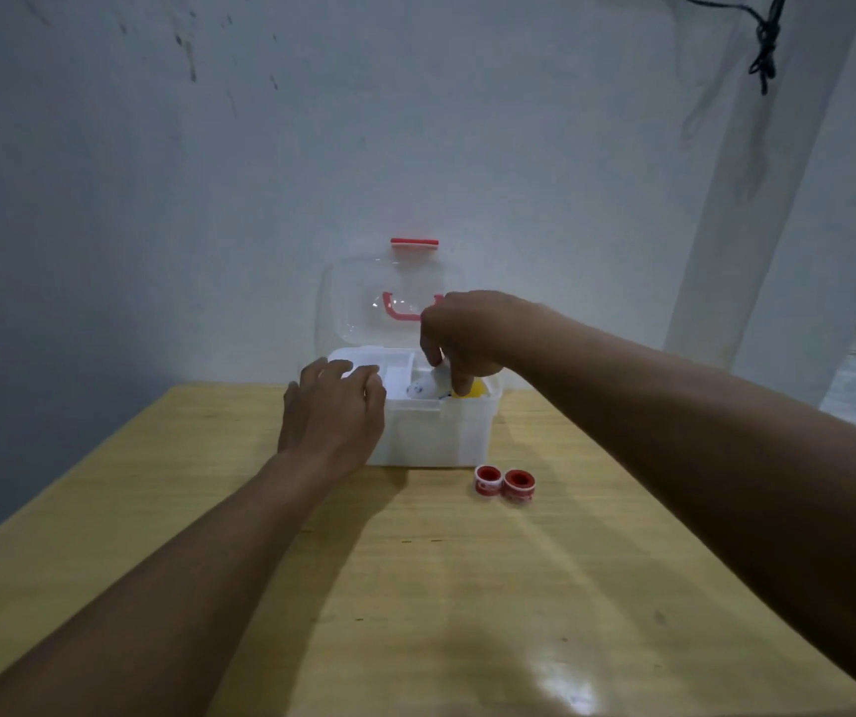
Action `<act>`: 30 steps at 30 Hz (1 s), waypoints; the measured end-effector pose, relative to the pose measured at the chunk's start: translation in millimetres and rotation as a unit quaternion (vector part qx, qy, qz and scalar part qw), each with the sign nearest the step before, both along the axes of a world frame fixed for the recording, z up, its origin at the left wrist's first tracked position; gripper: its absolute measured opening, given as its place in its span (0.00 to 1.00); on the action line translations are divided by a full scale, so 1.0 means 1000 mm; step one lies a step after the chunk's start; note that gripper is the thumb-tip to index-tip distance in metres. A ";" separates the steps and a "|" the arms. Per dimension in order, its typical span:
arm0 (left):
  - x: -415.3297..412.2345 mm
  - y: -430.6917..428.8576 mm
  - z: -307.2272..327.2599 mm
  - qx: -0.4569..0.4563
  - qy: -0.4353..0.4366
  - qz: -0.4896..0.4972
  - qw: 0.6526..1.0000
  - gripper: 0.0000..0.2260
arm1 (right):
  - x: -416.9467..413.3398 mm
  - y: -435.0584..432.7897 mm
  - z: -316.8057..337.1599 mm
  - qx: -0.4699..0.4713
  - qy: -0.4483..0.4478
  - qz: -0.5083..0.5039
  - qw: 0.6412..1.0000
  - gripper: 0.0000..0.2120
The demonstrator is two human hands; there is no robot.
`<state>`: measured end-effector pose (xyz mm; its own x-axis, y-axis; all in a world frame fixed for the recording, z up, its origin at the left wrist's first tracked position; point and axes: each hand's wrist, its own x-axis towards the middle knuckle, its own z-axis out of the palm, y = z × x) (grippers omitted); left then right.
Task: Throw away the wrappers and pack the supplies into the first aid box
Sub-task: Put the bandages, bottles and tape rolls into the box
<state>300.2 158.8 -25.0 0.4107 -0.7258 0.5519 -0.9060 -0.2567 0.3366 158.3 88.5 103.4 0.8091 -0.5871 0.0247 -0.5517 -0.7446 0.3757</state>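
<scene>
- First aid box [431, 437], a small see-through white plastic tub with its clear lid [389, 302] standing open at the back, sits on the yellow wooden table [415, 587], near the far edge by the wall.
- It looks light and could slide, so a hand on its side is a good idea.
- Left hand [335, 416] rests with fingers spread on the box's left front corner, holding nothing.
- Right hand [467, 338] reaches down into the right side of the box and pinches a small white thing [423, 389]. I cannot tell what it is. Something yellow [477, 390] lies beside it.
- Two little red and white tape rolls [504, 483] stand touching each other on the table, just in front of the box.
- They look light and hard, easy to pinch by the round sides.
- Lots of bare table lies in front. I see no wrappers.
</scene>
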 end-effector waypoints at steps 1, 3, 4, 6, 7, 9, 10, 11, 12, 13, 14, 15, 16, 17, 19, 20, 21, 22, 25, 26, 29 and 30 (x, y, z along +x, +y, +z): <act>0.000 0.000 0.000 -0.001 0.000 -0.002 1.000 0.26 | 0.000 -0.002 -0.001 0.013 0.006 0.001 1.000 0.25; 0.000 0.000 -0.001 -0.007 0.004 -0.004 1.000 0.25 | -0.003 -0.007 -0.002 0.031 0.007 -0.003 1.000 0.23; 0.000 0.000 -0.001 -0.011 0.006 -0.004 1.000 0.25 | -0.005 -0.010 -0.003 0.029 0.005 -0.008 1.000 0.22; 0.000 -0.001 -0.001 -0.018 0.011 -0.004 1.000 0.22 | -0.006 -0.013 -0.007 0.022 0.005 -0.014 1.000 0.22; 0.000 -0.001 -0.001 -0.021 0.014 -0.005 1.000 0.21 | -0.006 -0.013 -0.009 0.023 0.002 -0.014 1.000 0.22; 0.000 -0.002 -0.002 -0.026 0.018 -0.007 0.999 0.21 | -0.004 -0.013 -0.012 0.039 -0.017 -0.007 0.999 0.22; 0.000 -0.001 -0.002 -0.026 0.016 -0.009 0.999 0.21 | -0.004 -0.013 -0.012 0.051 -0.031 -0.001 0.998 0.24; 0.000 -0.001 -0.002 -0.025 0.014 -0.009 1.000 0.22 | -0.003 -0.013 -0.012 0.060 -0.045 0.007 0.997 0.25; 0.000 -0.001 -0.002 -0.024 0.012 -0.008 1.000 0.22 | -0.002 -0.013 -0.011 0.068 -0.059 0.019 0.996 0.26; 0.000 -0.001 -0.002 -0.022 0.010 -0.008 1.000 0.22 | -0.002 -0.013 -0.010 0.075 -0.073 0.032 0.994 0.25; 0.000 -0.001 -0.002 -0.020 0.009 -0.007 1.000 0.22 | -0.002 -0.014 -0.010 0.081 -0.086 0.044 0.992 0.22; 0.000 0.000 -0.002 -0.019 0.010 -0.007 1.000 0.22 | -0.002 -0.015 -0.010 0.091 -0.098 0.054 0.990 0.19; 0.000 0.000 -0.002 -0.020 0.013 -0.007 1.000 0.23 | -0.002 -0.015 -0.011 0.103 -0.105 0.062 0.987 0.16; 0.000 0.000 -0.002 -0.020 0.015 -0.007 1.000 0.23 | -0.002 -0.016 -0.013 0.114 -0.106 0.065 0.986 0.14; 0.000 0.001 -0.001 -0.020 0.017 -0.008 1.000 0.24 | -0.004 -0.016 -0.015 0.131 -0.109 0.064 0.983 0.13; 0.000 0.001 -0.001 -0.020 0.017 -0.008 1.000 0.25 | -0.006 -0.017 -0.016 0.138 -0.123 0.060 0.981 0.14; 0.000 0.001 -0.001 -0.021 0.018 -0.009 1.000 0.25 | -0.009 -0.017 -0.016 0.141 -0.141 0.055 0.978 0.15; 0.000 0.001 -0.001 -0.021 0.019 -0.010 1.000 0.25 | -0.013 -0.017 -0.015 0.137 -0.155 0.050 0.977 0.16; 0.000 0.001 -0.001 -0.020 0.024 -0.014 0.999 0.25 | -0.024 -0.018 -0.016 0.102 -0.165 0.017 0.981 0.13; 0.000 0.001 0.000 -0.020 0.028 -0.015 0.999 0.24 | -0.027 -0.018 -0.018 0.099 -0.165 0.005 0.981 0.10; 0.000 0.000 0.000 -0.020 0.034 -0.014 0.999 0.21 | -0.030 -0.017 -0.028 0.104 -0.142 -0.035 0.984 0.06; 0.000 0.000 0.000 -0.019 0.034 -0.014 0.999 0.21 | -0.029 -0.016 -0.030 0.108 -0.129 -0.048 0.985 0.06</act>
<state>299.9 158.8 -24.7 0.4288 -0.7162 0.5507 -0.8870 -0.2182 0.4069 129.1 73.0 72.9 0.7326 -0.6750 0.0877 -0.6801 -0.7312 0.0532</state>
